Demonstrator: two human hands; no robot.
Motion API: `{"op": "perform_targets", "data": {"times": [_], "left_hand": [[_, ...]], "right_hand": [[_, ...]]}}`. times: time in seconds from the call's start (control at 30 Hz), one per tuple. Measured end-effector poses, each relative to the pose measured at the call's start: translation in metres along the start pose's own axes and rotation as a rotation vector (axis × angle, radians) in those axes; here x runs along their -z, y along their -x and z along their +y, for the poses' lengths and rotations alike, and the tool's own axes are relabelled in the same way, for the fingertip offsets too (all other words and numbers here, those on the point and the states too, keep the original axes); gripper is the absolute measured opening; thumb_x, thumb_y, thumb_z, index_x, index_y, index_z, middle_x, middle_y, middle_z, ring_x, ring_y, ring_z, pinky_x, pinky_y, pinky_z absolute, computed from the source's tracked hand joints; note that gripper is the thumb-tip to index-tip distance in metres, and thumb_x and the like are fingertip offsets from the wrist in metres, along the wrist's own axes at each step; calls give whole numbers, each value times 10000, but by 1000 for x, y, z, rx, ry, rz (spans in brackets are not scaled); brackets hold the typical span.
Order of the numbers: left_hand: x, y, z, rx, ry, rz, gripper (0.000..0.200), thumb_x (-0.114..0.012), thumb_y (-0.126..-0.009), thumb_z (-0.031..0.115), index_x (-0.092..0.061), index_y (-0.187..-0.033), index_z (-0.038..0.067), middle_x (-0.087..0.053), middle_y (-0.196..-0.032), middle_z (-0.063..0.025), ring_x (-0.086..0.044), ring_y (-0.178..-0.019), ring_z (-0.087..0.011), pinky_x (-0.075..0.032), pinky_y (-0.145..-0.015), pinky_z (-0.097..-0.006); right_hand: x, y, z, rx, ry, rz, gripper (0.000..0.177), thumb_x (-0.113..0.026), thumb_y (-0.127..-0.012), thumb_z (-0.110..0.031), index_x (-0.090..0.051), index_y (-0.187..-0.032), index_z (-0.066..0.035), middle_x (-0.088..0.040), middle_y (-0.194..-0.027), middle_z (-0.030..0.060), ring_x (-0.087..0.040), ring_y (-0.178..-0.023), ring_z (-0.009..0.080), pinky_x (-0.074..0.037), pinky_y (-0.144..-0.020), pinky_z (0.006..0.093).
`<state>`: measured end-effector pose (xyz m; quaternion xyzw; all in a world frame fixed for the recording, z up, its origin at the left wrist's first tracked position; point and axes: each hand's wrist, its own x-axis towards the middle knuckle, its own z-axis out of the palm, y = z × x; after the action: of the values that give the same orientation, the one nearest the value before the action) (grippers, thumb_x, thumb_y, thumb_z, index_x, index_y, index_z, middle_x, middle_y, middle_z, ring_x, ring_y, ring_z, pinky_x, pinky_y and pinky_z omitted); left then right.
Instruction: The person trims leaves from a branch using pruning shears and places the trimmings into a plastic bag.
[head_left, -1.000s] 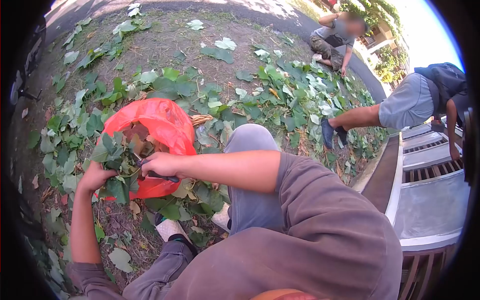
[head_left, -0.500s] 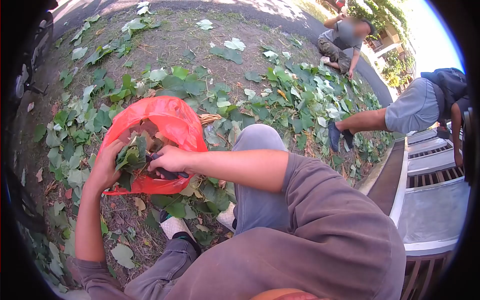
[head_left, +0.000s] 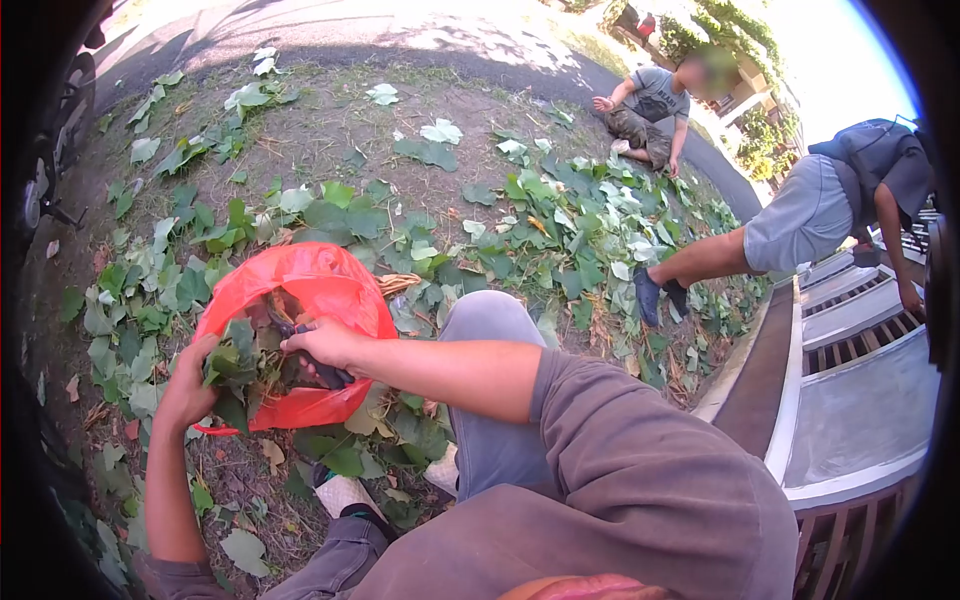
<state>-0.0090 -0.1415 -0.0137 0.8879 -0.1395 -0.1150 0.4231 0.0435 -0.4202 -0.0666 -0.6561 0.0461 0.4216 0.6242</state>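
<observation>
Clamping fingers of left hand (head_left: 185, 392) on a bunch (head_left: 232, 362) at the bag (head_left: 335, 280) mouth, with those of right hand (head_left: 322, 343) closed round a tool (head_left: 328, 376). Seems part-filled, with heaps of leaves (head_left: 560, 215) left around the bag.

an outdoor yard beside a road is shown: bare, dry ground (head_left: 330, 110) strewn with cut green leaves (head_left: 560, 215), a grey asphalt road (head_left: 330, 35), and distant sunlit green hedges (head_left: 745, 20).

A red plastic bag (head_left: 340, 280) lies open on the ground. Green leaves (head_left: 232, 362) and a dark-handled tool (head_left: 330, 377) crowd its mouth.
</observation>
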Motion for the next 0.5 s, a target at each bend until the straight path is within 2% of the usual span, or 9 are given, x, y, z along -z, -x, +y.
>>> {"op": "perform_targets", "data": {"times": [0.03,0.07,0.13,0.17,0.2,0.27,0.33,0.4,0.5], "left_hand": [[-6,4,0,102,206,68,341,-679,-792,-61,-667,-1127,0,-714,-1081,-97,-669,-1023,-234,-517,-949,-378],[-7,5,-5,106,205,56,341,-679,-792,-61,-667,-1127,0,-714,-1081,-97,-669,-1023,-234,-517,-949,-378],[-12,6,-26,266,262,112,312,-693,-818,-40,-668,-1127,-11,-730,-1098,-100,-676,-1006,-211,-538,-918,-387],[-20,8,-39,200,219,185,330,-711,-846,26,-675,-1171,-19,-740,-1103,-131,-686,-1003,-223,-541,-902,-384],[-23,8,-55,209,218,180,330,-711,-846,26,-675,-1171,-19,-740,-1103,-131,-686,-1003,-223,-541,-902,-384],[-26,8,-81,439,208,133,361,-711,-887,104,-677,-1224,-23,-747,-1124,-150,-691,-1016,-227,-539,-899,-383],[-25,9,-86,433,204,116,378,-698,-924,161,-675,-1241,-44,-747,-1155,-149,-693,-1024,-227,-534,-900,-382],[-26,8,-89,523,392,167,338,-686,-942,153,-688,-1203,-61,-748,-1124,-130,-695,-1006,-217,-530,-893,-365],[-30,7,-103,500,583,178,307,-678,-960,170,-708,-1160,-61,-743,-1084,-99,-687,-960,-187,-524,-869,-337]], "right_hand": [[5,0,-5,-42,-42,-13,224,-725,-972,-263,-670,-975,-46,-633,-749,24,-643,-623,130,-519,-548,305],[4,1,-6,-88,-86,-33,244,-709,-982,-281,-664,-994,-42,-641,-772,35,-647,-624,143,-529,-557,316],[-4,4,-3,-77,-53,-46,273,-689,-992,-306,-661,-1015,-36,-659,-806,54,-655,-638,162,-551,-590,325],[-9,5,-1,-110,-25,-94,267,-691,-991,-299,-660,-1022,-36,-664,-816,54,-659,-653,162,-559,-610,316],[-13,5,4,-143,-1,-143,262,-694,-990,-292,-659,-1030,-35,-669,-825,55,-662,-668,161,-566,-629,307],[-13,2,10,-115,19,-175,244,-693,-988,-278,-659,-1016,-38,-674,-854,52,-671,-702,152,-571,-654,290],[-13,2,10,-106,-23,-197,229,-697,-983,-264,-653,-1021,-42,-671,-870,48,-668,-712,142,-574,-663,281],[-12,-3,9,-110,-30,-198,229,-702,-977,-259,-646,-1040,-46,-661,-874,46,-663,-718,137,-576,-671,278],[-12,-4,13,-112,-65,-143,263,-714,-951,-275,-651,-1022,-30,-653,-842,42,-654,-665,147,-557,-600,300]]}}
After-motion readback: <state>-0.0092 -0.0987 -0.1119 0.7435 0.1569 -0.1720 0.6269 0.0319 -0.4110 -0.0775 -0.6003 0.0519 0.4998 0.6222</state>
